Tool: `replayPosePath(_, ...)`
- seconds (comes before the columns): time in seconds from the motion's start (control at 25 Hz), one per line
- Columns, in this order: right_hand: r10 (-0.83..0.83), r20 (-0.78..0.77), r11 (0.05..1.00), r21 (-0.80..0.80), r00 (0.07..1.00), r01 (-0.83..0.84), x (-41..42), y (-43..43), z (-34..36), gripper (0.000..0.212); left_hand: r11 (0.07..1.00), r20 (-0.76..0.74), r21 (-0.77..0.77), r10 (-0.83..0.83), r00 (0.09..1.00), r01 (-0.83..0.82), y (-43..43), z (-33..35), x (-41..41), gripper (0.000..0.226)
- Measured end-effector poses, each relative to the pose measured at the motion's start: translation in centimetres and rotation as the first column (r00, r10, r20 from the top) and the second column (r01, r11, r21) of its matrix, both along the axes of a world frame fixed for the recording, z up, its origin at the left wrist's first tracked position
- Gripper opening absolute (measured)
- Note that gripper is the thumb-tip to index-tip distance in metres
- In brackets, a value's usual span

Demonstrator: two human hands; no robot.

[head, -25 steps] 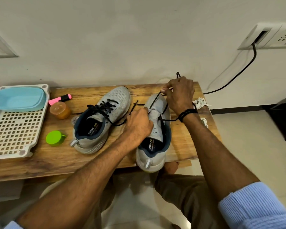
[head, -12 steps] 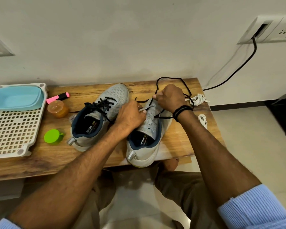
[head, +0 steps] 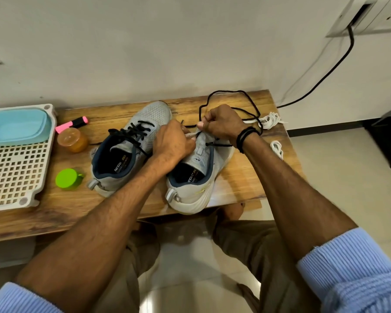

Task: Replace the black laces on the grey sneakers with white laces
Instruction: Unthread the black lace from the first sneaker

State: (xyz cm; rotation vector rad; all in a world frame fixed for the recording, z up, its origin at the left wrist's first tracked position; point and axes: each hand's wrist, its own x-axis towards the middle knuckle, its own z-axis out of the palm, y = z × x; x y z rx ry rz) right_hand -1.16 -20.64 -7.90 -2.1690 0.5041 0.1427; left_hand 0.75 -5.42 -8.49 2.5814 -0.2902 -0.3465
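the right hand (head: 221,123) is pinching the black lace (head: 230,92) between thumb and curled fingers, just above the toe end of the right sneaker (head: 196,190), which is sitting at the near edge of the bench (head: 242,177). the left hand (head: 174,143) is curling over the eyelet row, gripping the shoe. the lace seems to be coming out; pulling straight through each eyelet while holding the shoe down should keep the thin round cord from snagging. the knit mesh upper looks soft. the left sneaker (head: 151,114) is wearing black lacing; white laces (head: 270,119) are lying bunched near the right wrist.
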Motion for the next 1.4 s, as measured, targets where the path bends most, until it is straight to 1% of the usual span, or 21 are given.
replayPosePath(0.08,0.06,0.077,0.994,-0.096,0.995,-0.053,0.0,0.1,0.1,0.013,1.0,0.052,0.029,0.007,0.999,-0.008,0.1,0.4,-0.3,0.043)
replayPosePath(0.16,0.093,0.122,0.988,-0.138,0.988,-0.076,0.1,0.0,0.1,0.011,0.996,0.123,0.082,-0.035,0.992,0.026,0.1,0.9,-0.8,0.042)
replayPosePath(0.24,0.051,0.121,0.995,-0.097,0.991,-0.039,0.1,-0.4,0.0,0.012,0.982,0.213,0.173,-0.117,0.97,0.081,-0.1,1.3,-1.2,0.038)
replayPosePath(0.36,-0.023,0.11,1.0,-0.003,0.994,0.024,0.1,-0.6,-0.6,0.022,0.945,0.313,0.288,-0.247,0.917,0.156,-0.6,1.8,-1.4,0.028)
replayPosePath(0.44,-0.03,0.106,1.0,0.005,0.994,0.029,0.2,-0.5,-0.6,0.021,0.922,0.313,0.323,-0.318,0.895,0.215,-1.0,1.9,-1.4,0.025)
replayPosePath(0.52,-0.001,0.09,1.0,-0.023,0.996,0.003,0.2,-0.5,-0.5,0.015,0.897,0.294,0.35,-0.378,0.878,0.269,-1.2,1.8,-1.3,0.027)
replayPosePath(0.64,0.052,0.073,0.999,-0.009,0.996,-0.051,0.2,-1.1,-0.4,0.01,0.9,0.275,0.342,-0.373,0.886,0.272,-0.9,1.4,-0.7,0.03)
replayPosePath(0.76,0.066,0.07,0.998,0.007,0.995,-0.067,0.0,-1.4,-0.4,0.015,0.904,0.294,0.332,-0.372,0.88,0.271,-0.7,0.9,-0.4,0.032)
replayPosePath(0.84,0.07,0.069,0.997,-0.025,0.995,-0.068,0.2,-1.2,-0.4,0.016,0.897,0.313,0.338,-0.393,0.865,0.285,-0.8,0.8,-0.6,0.03)
replayPosePath(0.96,0.06,0.059,0.991,-0.122,0.996,-0.052,0.2,-0.6,-0.6,0.019,0.891,0.332,0.352,-0.406,0.852,0.288,-0.8,0.7,-0.8,0.022)
replayPosePath(1.08,-0.01,0.099,0.988,-0.15,0.995,0.025,0.1,-0.1,-1.0,0.022,0.896,0.336,0.341,-0.399,0.853,0.285,-0.6,0.7,-1.0,0.025)
replayPosePath(1.16,-0.096,0.144,0.989,-0.095,0.985,0.11,0.0,0.3,-1.1,0.018,0.9,0.341,0.322,-0.399,0.851,0.293,-0.5,0.8,-1.1,0.029)
replayPosePath(1.24,-0.195,0.185,0.98,0.01,0.963,0.197,0.0,0.6,-1.2,0.012,0.904,0.348,0.313,-0.395,0.85,0.292,-0.6,0.9,-1.2,0.032)
replayPosePath(1.4,-0.323,0.227,0.938,0.208,0.919,0.278,0.1,1.0,-2.1,0.02,0.899,0.348,0.308,-0.41,0.843,0.31,-0.5,0.8,-0.9,0.037)
